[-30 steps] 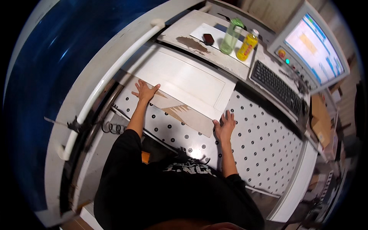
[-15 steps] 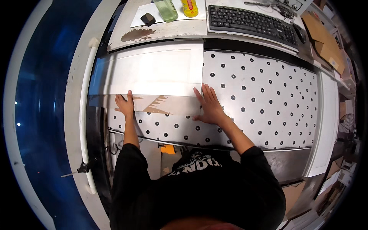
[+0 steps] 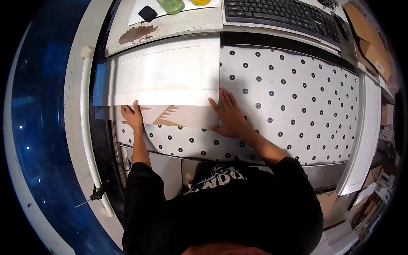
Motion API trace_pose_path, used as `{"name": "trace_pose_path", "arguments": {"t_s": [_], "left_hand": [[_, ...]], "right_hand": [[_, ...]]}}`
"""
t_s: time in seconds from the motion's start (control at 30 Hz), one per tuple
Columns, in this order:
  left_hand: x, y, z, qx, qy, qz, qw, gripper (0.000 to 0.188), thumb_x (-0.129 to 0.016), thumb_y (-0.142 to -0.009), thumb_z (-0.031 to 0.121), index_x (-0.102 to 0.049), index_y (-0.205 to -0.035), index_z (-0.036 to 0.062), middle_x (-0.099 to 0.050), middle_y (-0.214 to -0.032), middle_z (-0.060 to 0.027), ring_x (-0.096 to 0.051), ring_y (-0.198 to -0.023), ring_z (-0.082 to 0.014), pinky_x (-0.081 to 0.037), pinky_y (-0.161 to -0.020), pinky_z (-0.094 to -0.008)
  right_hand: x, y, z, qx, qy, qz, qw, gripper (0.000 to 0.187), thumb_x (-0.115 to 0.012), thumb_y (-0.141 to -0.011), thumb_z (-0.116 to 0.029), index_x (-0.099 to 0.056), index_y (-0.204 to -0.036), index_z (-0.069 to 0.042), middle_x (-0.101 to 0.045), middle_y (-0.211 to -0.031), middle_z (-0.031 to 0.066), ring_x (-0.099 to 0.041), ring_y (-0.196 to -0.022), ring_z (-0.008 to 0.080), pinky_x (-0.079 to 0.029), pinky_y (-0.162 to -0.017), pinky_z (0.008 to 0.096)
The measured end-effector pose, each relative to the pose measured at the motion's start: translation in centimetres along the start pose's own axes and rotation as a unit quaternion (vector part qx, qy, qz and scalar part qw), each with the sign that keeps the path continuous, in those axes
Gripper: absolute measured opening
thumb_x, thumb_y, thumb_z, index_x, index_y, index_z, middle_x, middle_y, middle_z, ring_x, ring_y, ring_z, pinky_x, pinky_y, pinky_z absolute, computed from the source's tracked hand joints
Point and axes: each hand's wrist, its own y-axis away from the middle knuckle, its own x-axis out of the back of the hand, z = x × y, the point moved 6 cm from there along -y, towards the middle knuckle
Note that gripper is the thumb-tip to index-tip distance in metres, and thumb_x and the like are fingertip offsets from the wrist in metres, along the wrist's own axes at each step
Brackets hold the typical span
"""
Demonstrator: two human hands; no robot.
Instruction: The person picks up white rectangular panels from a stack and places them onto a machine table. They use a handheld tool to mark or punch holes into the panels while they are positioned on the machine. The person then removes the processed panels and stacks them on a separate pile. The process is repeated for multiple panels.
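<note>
A large white sheet with faint fold lines lies flat across the left half of a pale work surface dotted with black rings. Along its near edge shows a beige, cardboard-like strip with jagged brown patches. My left hand rests on that strip toward its left end, fingers spread, the tips at the white sheet's near edge. At the near right corner lies my right hand, also spread, its fingers against the right edges of sheet and strip. Neither hand grasps anything.
Beyond the surface, a bench carries a black keyboard, a mouse, a green bottle and a small black object. A white rail runs along the left, beside a blue expanse. Brown cardboard stands far right.
The view has tipped and shifted slightly, so the bench items sit higher in the picture. Both hands keep nearly the same places on the sheet and strip.
</note>
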Motion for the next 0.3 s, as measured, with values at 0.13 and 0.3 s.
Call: {"name": "trace_pose_path", "arguments": {"t_s": [0.13,0.3], "left_hand": [[-0.1,-0.1,-0.2,0.010,0.005,-0.007,1.000,0.103,-0.044,-0.091,0.076,-0.027,-0.154,-0.0032,-0.025,-0.161,-0.0209,-0.018,-0.151,-0.0369,-0.002,-0.111,-0.0757],[-0.7,-0.3,-1.0,0.011,-0.002,-0.006,1.000,0.103,-0.042,-0.092,0.077,-0.023,-0.156,-0.0014,-0.020,-0.163,-0.0185,-0.015,-0.152,-0.0356,0.001,-0.112,-0.0746]], "right_hand": [[-0.7,-0.5,1.7,-0.006,-0.023,0.087,0.996,0.055,-0.076,-0.084,-0.024,-0.059,-0.134,-0.009,-0.043,-0.147,0.0303,-0.038,-0.141,0.0431,-0.030,-0.118,0.0517],[-2.5,-0.9,2.6,-0.043,0.005,0.098,0.994,0.050,-0.075,-0.084,-0.021,-0.062,-0.132,-0.014,-0.043,-0.149,0.0295,-0.040,-0.140,0.0417,-0.031,-0.118,0.0506]]}}
